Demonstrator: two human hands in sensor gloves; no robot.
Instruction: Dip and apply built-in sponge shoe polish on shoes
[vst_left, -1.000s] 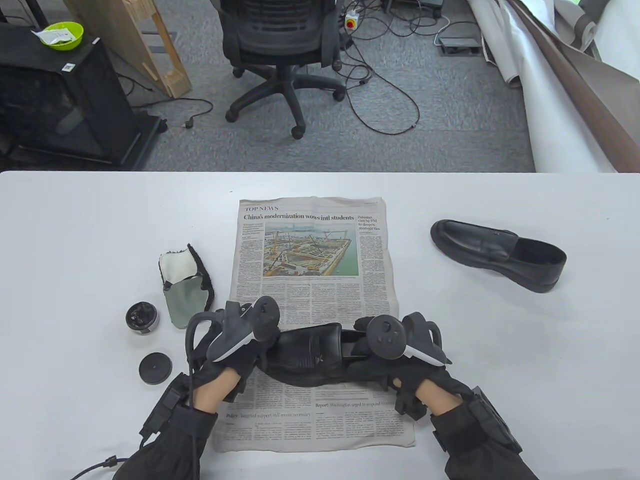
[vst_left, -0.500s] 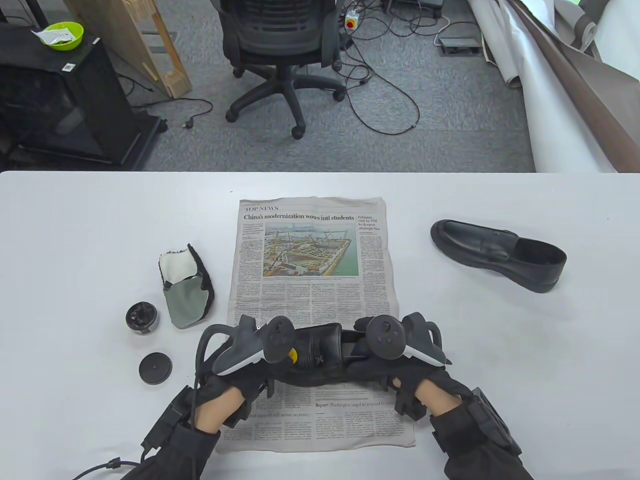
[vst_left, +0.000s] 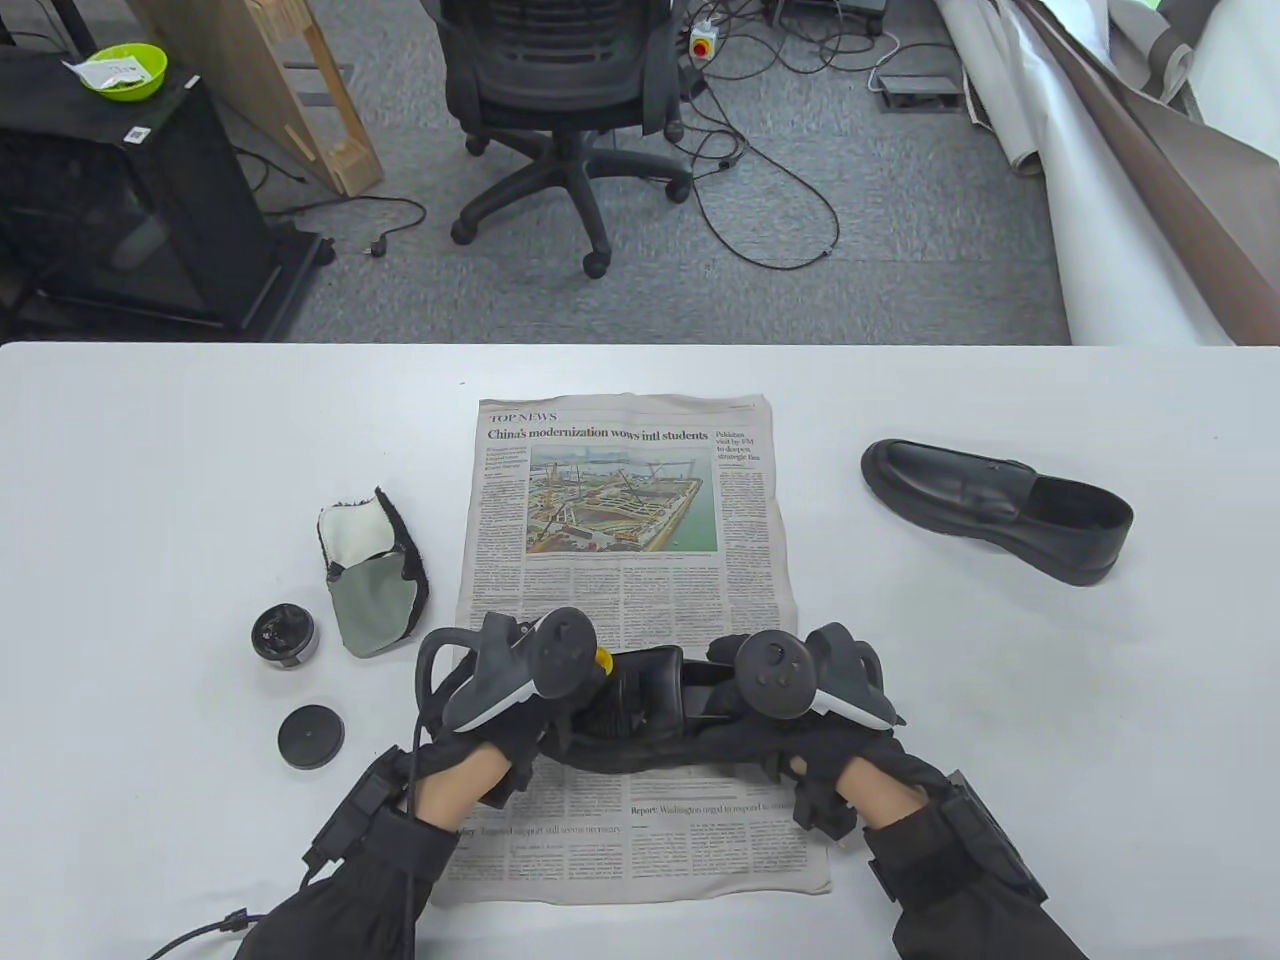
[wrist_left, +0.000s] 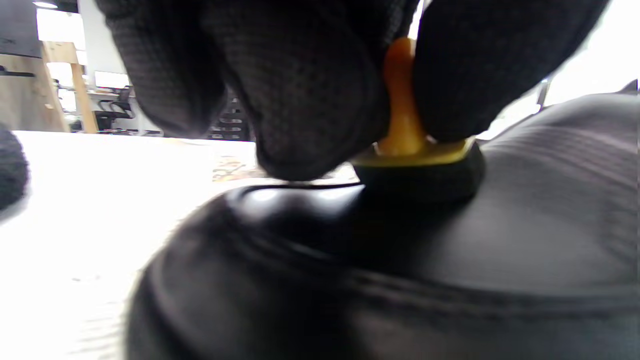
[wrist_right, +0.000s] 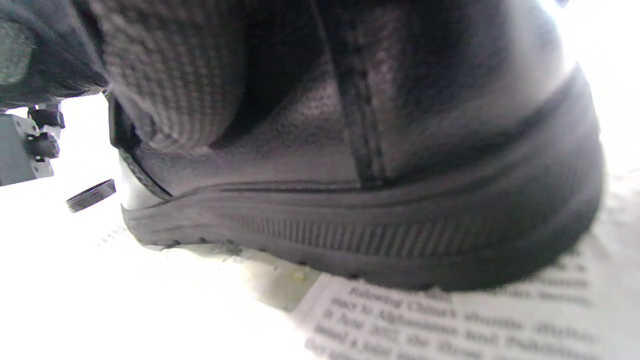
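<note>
Newspaper (vst_left: 640, 500) headed "TOP NEWS"; left hand (vst_left: 500, 700) fingers (wrist_left: 310, 100) pinch yellow-handled sponge applicator (wrist_left: 410, 150), right hand (vst_left: 800, 700) grips shoe (vst_left: 640, 710).

Black shoe (vst_left: 640, 715) lies on newspaper (vst_left: 620, 560), near edge. Right hand (vst_left: 800, 720) holds heel end; left hand (vst_left: 500, 720) over toe, yellow applicator (vst_left: 603, 659) just visible. Open polish tin (vst_left: 285, 635), lid (vst_left: 311, 736), cloth mitt (vst_left: 370, 585) left; second shoe (vst_left: 995, 508) right.

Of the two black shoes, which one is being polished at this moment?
The shoe on the newspaper, held between both hands, sponge applicator pressed against it. The other shoe lies untouched at the right.
</note>
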